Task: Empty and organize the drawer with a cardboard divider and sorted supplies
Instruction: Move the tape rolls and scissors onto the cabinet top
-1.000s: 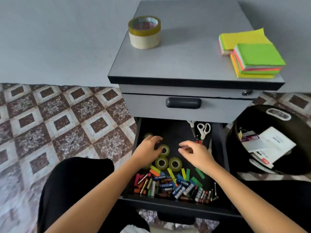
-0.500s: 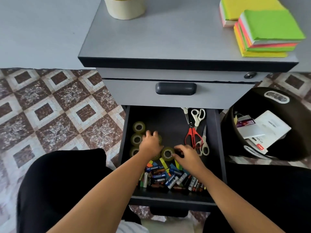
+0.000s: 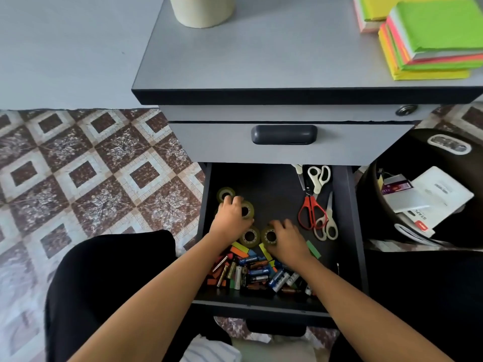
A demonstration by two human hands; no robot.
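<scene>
The open black drawer [image 3: 353, 231] holds several small clear tape rolls on its left side. My left hand [image 3: 230, 218] lies over them, fingers curled on one roll [image 3: 247, 209], with another roll [image 3: 225, 193] just beyond the fingertips. My right hand [image 3: 286, 240] grips the rim of a roll [image 3: 269, 236], which lies beside a free roll [image 3: 250, 236]. A heap of batteries [image 3: 257, 275] and coloured sticky flags [image 3: 240, 250] fills the front of the drawer. Red scissors [image 3: 311, 214], white scissors [image 3: 317, 178] and beige scissors [image 3: 328, 226] lie on the right.
The grey cabinet top [image 3: 287, 53] carries a wide masking tape roll [image 3: 202, 9] and stacked neon note pads [image 3: 431, 40]. The upper drawer with its dark handle [image 3: 284, 134] is closed. A black bin [image 3: 413, 152] with papers [image 3: 431, 197] stands at the right. Patterned floor tiles lie to the left.
My head has moved closer, so the drawer looks larger. My left hand shifted left over the tape rolls and my right hand came down onto a roll near the sticky flags.
</scene>
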